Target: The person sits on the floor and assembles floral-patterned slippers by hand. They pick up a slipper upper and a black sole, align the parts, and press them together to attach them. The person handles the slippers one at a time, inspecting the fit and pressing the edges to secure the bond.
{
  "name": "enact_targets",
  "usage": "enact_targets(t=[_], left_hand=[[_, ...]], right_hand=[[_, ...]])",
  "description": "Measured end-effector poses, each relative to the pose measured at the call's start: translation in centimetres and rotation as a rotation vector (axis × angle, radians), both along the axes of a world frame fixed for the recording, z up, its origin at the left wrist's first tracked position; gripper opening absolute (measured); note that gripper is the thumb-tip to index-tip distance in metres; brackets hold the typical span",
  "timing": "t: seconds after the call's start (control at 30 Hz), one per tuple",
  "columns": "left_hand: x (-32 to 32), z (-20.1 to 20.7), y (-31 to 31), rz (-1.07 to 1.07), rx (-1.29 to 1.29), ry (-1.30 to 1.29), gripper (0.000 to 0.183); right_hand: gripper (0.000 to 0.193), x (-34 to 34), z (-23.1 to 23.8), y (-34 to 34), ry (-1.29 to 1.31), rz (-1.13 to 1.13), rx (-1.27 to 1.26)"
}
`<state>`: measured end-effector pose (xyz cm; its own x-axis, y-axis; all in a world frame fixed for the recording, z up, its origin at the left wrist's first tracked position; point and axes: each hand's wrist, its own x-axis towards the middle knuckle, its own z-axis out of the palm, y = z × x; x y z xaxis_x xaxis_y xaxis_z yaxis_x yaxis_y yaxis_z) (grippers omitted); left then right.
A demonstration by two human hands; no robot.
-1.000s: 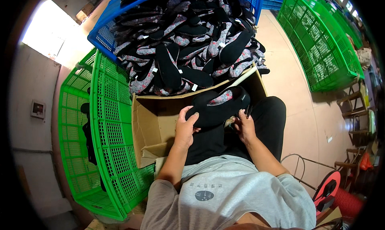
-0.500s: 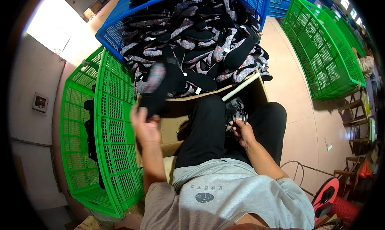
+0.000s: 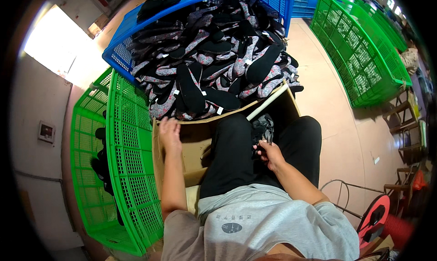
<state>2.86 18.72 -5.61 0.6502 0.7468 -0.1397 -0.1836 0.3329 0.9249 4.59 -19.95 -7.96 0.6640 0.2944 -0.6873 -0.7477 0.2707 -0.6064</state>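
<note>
1. A green crate (image 3: 132, 147) of latticed plastic stands beside the person.
2. The left hand (image 3: 170, 132), empty with fingers spread, hovers by the rim of a creased cardboard box (image 3: 195, 147).
3. Black-soled, floral-fabric slippers (image 3: 191, 88) heap beyond it in a blue plastic crate (image 3: 119, 57).
4. The right hand (image 3: 270, 154) grips a slim tool (image 3: 271, 137), too small to identify, above the box.
5. A scuffed pale wall (image 3: 41, 97) borders the room's left; smooth, light floor (image 3: 337, 138) stretches right.
</note>
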Motion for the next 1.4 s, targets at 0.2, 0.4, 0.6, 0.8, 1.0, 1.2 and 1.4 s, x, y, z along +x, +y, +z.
enact_targets(t=[0.2,0.4,0.6,0.8,1.0,1.2,1.4], left_hand=[[7.9,-10.7,-1.1,-0.144,-0.242,0.325,0.061],[12.4,-13.3,-1.3,-0.197,-0.584,0.366,0.061],[14.1,-10.0,-1.1,0.048,-0.761,0.274,0.059],[10.9,-0.5,-4.2,-0.076,-0.028,0.164,0.033],[0.3,4.2,-7.4,-0.203,1.527,0.009,0.03],[-10.9,6.6,-10.6,-0.648,1.766,-0.306,0.033],[-14.7,7.2,-10.9,-0.951,1.85,-0.476,0.03]], right_hand=[[0.011,0.1,-0.3,0.1,0.001,0.022,0.007],[0.01,0.2,-0.7,0.2,0.003,0.017,0.0],[0.009,0.2,-0.6,0.1,0.019,0.031,-0.028],[0.01,0.3,-0.1,-0.2,-0.01,0.02,-0.016],[0.024,0.7,1.9,-0.7,-0.147,-0.04,0.039],[0.052,1.5,2.5,-0.8,-0.152,-0.017,0.039],[0.04,0.2,3.0,0.9,-0.143,0.049,0.023]])
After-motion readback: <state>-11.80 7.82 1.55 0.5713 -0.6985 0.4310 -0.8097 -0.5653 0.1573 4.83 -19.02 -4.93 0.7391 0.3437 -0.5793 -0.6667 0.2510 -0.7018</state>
